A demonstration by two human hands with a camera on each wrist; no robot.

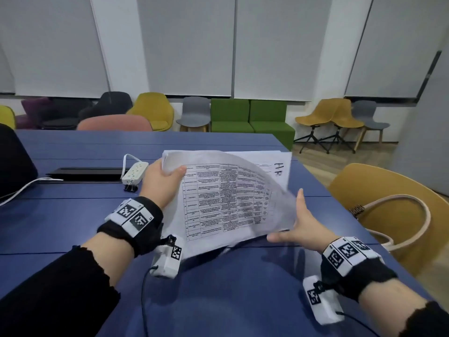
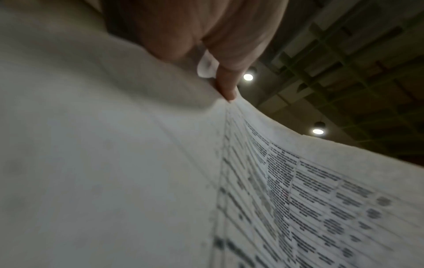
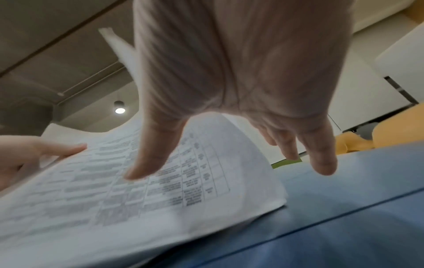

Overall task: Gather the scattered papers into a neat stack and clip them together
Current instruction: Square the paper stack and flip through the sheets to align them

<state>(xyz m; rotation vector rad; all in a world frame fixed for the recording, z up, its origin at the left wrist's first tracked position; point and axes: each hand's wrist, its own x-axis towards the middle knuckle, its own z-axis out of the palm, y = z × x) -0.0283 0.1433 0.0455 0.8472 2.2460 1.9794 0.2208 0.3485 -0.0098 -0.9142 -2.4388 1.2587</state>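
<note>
Left hand (image 1: 160, 183): at centre of the head view, pinching the upper left corner of the papers (image 1: 226, 198), thumb on top, fingers (image 2: 226, 85) curled underneath.
Right hand (image 1: 301, 224): right of centre, fingers (image 3: 321, 159) straight and spread, thumb stretched out along the lower right edge of the papers; grasping nothing, edge contact unclear through blur.
Papers: lifted off the blue tabletop (image 1: 73, 215) in a bowed bundle, printed table on the top sheet, a handwritten sheet showing behind at upper right.
Binder clip (image 1: 131, 188): black, on the tabletop left of the left hand, just beside a white power strip (image 1: 134, 172).
Handbag (image 1: 398, 220): beige, on a yellow chair at the right edge.
</note>
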